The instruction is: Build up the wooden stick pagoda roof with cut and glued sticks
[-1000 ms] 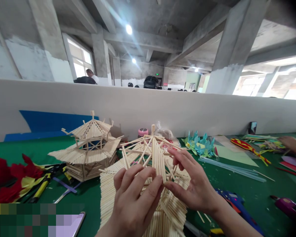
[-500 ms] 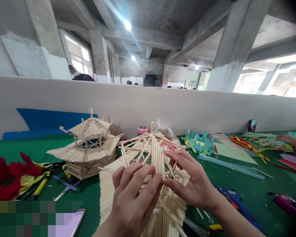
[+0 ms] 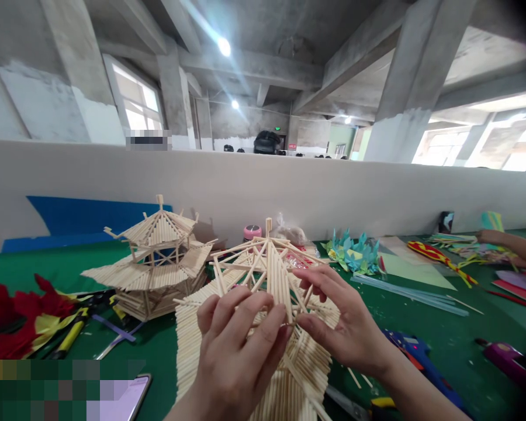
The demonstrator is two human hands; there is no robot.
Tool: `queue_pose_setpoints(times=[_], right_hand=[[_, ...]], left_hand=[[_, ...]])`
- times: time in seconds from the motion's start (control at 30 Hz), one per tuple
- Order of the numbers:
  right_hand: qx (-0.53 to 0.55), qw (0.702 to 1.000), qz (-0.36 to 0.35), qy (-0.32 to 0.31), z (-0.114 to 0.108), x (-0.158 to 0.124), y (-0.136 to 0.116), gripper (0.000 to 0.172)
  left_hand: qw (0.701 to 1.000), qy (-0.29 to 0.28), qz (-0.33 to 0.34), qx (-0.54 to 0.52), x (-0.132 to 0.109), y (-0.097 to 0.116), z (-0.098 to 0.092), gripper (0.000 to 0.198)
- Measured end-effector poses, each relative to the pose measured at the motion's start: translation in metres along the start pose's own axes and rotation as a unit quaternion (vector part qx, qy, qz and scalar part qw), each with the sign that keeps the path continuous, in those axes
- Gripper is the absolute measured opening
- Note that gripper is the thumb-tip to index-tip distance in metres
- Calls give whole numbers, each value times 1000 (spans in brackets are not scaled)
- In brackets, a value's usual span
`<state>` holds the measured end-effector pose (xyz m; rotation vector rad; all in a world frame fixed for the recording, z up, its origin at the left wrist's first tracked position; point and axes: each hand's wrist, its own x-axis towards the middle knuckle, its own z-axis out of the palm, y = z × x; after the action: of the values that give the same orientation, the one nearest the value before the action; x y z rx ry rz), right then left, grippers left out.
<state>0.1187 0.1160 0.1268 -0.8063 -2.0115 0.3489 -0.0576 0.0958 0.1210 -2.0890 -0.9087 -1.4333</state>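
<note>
A half-built pavilion roof of thin wooden sticks (image 3: 263,263) stands in front of me on the green table (image 3: 421,327). My left hand (image 3: 236,351) rests on its near side, fingers curled over the stick panel. My right hand (image 3: 342,321) holds the roof from the right, thumb and fingers pinching the sticks beside the left fingertips. A finished two-tier stick pavilion (image 3: 153,257) stands to the left, apart from both hands.
Red and yellow paper (image 3: 21,316), pliers and a phone (image 3: 123,397) lie at the left. A teal paper flower (image 3: 353,251), long sticks, glue guns (image 3: 504,354) and coloured paper lie at the right. Another person's arm (image 3: 508,245) reaches in at far right. A white partition runs behind.
My fingertips have drawn a little closer together on the roof. The other person's arm at far right has shifted upward.
</note>
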Motion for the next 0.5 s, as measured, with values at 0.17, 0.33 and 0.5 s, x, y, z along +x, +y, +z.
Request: queue_pose_setpoints(times=[0.17, 0.33, 0.5], right_hand=[[-6, 1000, -13, -9, 0, 4, -2, 54], [-22, 999, -24, -3, 0, 6, -1, 53], [-25, 999, -27, -1, 1, 6, 1, 51]], left_hand=[[1000, -11, 1, 11, -1, 0, 0, 14], [1000, -6, 4, -5, -1, -2, 0, 11], [1000, -8, 8, -13, 0, -3, 0, 12]])
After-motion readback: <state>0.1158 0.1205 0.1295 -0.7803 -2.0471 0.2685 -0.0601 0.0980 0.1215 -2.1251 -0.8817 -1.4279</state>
